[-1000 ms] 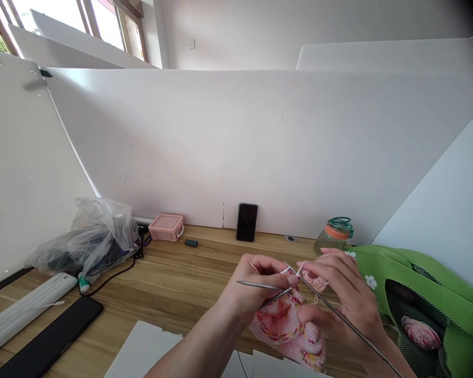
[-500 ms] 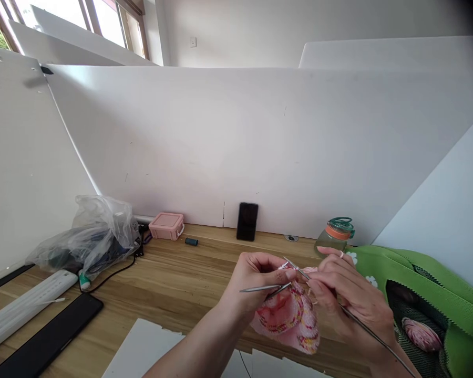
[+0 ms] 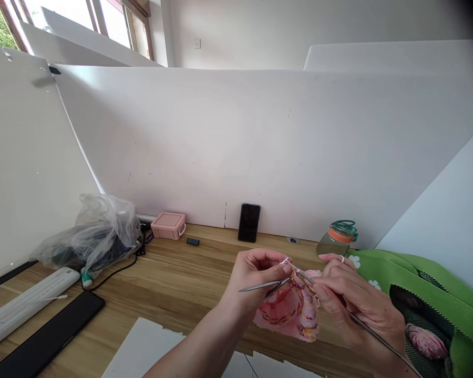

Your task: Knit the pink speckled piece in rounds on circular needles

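Note:
Pink knitting (image 3: 286, 315) with yellow and red flecks hangs from metal needles between my hands. My left hand (image 3: 256, 275) is closed on the top of the knitting, thumb pressed near its edge; a grey needle (image 3: 256, 287) sticks out leftward beneath the thumb. In my right hand (image 3: 357, 299), closed as well, is a long metal knitting needle (image 3: 372, 331), whose tip meets the stitches by my left fingertips. Some of the fabric is hidden behind the fingers.
A green bag (image 3: 429, 278) with a pink yarn ball (image 3: 425, 341) lies at right, near a jar (image 3: 335, 239). A phone (image 3: 249, 223) leans on the partition. Left stand a pink box (image 3: 168, 226), plastic bag (image 3: 106, 231), power strip (image 3: 27, 304) and black slab (image 3: 47, 336). White sheets (image 3: 142, 346) lie in front.
The right hand and its needle have shifted slightly right, drawing a little away from the left hand. The view has also turned slightly; the left hand keeps its hold.

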Action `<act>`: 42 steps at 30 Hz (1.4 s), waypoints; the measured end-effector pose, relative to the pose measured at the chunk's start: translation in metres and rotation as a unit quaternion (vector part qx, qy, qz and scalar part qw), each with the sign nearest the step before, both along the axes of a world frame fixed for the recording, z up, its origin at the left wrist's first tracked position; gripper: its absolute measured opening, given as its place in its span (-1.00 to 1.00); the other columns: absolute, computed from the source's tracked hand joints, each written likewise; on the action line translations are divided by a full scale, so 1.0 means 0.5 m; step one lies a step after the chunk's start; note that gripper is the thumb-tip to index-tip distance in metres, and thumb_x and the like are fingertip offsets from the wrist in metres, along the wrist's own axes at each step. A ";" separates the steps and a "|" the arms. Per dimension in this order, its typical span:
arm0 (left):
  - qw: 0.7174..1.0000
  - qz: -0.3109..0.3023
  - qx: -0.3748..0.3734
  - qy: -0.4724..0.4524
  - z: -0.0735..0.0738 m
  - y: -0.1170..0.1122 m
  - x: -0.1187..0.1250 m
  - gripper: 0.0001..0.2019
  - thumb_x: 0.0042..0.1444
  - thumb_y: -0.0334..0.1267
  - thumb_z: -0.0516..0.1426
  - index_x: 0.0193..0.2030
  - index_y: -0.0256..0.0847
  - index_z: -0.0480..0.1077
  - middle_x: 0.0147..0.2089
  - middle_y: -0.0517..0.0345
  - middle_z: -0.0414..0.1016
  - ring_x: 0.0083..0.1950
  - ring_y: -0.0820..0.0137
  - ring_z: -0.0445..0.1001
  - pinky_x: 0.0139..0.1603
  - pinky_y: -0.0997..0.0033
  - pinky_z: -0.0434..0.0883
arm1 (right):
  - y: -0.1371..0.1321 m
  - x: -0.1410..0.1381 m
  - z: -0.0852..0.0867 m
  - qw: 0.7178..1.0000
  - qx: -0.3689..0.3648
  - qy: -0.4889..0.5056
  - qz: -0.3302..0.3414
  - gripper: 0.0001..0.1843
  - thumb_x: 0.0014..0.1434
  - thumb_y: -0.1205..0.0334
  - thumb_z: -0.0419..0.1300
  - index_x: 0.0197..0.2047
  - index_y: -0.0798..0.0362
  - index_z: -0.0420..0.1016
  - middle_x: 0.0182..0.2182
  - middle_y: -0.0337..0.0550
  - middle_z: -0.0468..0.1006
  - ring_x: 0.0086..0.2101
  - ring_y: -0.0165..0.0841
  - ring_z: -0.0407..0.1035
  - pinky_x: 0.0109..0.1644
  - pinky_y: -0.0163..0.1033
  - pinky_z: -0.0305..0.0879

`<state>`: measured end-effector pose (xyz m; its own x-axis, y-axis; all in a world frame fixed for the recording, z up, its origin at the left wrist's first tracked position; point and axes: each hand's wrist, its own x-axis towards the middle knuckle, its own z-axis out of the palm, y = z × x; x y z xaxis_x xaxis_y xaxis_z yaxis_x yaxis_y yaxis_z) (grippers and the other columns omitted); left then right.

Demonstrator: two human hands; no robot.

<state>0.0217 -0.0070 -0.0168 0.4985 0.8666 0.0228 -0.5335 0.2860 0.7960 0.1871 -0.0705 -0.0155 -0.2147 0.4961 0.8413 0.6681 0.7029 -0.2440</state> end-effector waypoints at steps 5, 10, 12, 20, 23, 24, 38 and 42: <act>1.000 0.017 0.001 -0.002 0.003 -0.001 0.000 -0.65 -0.36 -0.26 0.47 -0.40 -0.37 0.55 -0.45 0.05 0.57 -0.47 0.50 0.45 -0.39 0.52 0.32 | -0.001 -0.005 0.004 1.000 0.005 -0.024 -0.011 -0.83 0.16 0.50 0.14 -0.28 0.03 0.43 -0.53 -0.31 0.34 -0.51 -0.45 0.20 0.02 0.05 0.30; 0.999 0.035 0.006 0.013 0.005 -0.006 0.003 -0.61 -0.31 -0.14 0.46 -0.40 -0.38 0.53 -0.48 0.05 0.55 -0.48 0.50 0.44 -0.41 0.53 0.30 | 0.001 -0.023 0.009 0.993 0.068 -0.062 -0.079 -0.85 0.15 0.49 0.17 -0.30 0.03 0.44 -0.53 -0.31 0.40 -0.51 -0.44 0.26 -0.03 -0.02 0.32; 0.999 0.051 0.003 0.018 0.004 -0.008 0.005 -0.60 -0.31 -0.11 0.45 -0.41 -0.38 0.53 -0.48 0.06 0.54 -0.47 0.50 0.44 -0.40 0.53 0.30 | 0.001 -0.030 0.010 0.985 0.097 -0.093 -0.104 -0.84 0.13 0.50 0.20 -0.27 0.05 0.46 -0.53 -0.29 0.43 -0.51 -0.43 0.30 -0.05 -0.03 0.32; 1.000 0.018 0.010 0.005 -0.001 -0.001 0.002 -0.63 -0.27 -0.12 0.44 -0.40 -0.36 0.52 -0.48 0.07 0.54 -0.48 0.50 0.43 -0.41 0.51 0.30 | 0.000 -0.026 0.008 0.986 0.093 -0.094 -0.098 -0.83 0.14 0.52 0.20 -0.24 0.07 0.45 -0.52 -0.26 0.42 -0.49 -0.42 0.29 -0.05 0.00 0.31; 1.000 0.017 0.012 0.014 -0.002 0.000 0.002 -0.64 -0.25 -0.13 0.44 -0.40 -0.37 0.53 -0.49 0.08 0.53 -0.51 0.53 0.40 -0.43 0.54 0.28 | 0.001 -0.025 0.008 0.986 0.091 -0.092 -0.104 -0.82 0.14 0.52 0.20 -0.25 0.06 0.45 -0.53 -0.28 0.41 -0.50 -0.42 0.30 -0.05 -0.01 0.31; 1.000 0.022 0.012 0.016 -0.002 0.000 0.002 -0.65 -0.25 -0.15 0.44 -0.40 -0.37 0.53 -0.48 0.08 0.54 -0.50 0.53 0.41 -0.43 0.54 0.28 | 0.001 -0.025 0.008 0.985 0.092 -0.096 -0.108 -0.82 0.14 0.51 0.20 -0.25 0.05 0.45 -0.53 -0.28 0.42 -0.49 -0.42 0.30 -0.04 -0.02 0.31; 0.998 0.054 0.035 0.020 0.002 -0.006 0.003 -0.68 -0.23 -0.16 0.43 -0.41 -0.37 0.53 -0.48 0.08 0.56 -0.48 0.52 0.45 -0.44 0.57 0.34 | -0.005 -0.032 0.014 0.992 0.076 -0.063 -0.078 -0.85 0.14 0.52 0.16 -0.32 0.08 0.43 -0.50 -0.24 0.44 -0.48 -0.42 0.31 -0.04 -0.01 0.33; 0.994 0.078 0.065 0.036 0.003 -0.010 0.006 -0.75 -0.16 -0.21 0.40 -0.41 -0.35 0.53 -0.47 0.10 0.56 -0.46 0.51 0.46 -0.39 0.56 0.37 | -0.006 -0.036 0.014 0.989 0.085 -0.081 -0.092 -0.85 0.12 0.55 0.18 -0.33 0.11 0.42 -0.51 -0.23 0.45 -0.48 -0.42 0.32 -0.04 0.00 0.32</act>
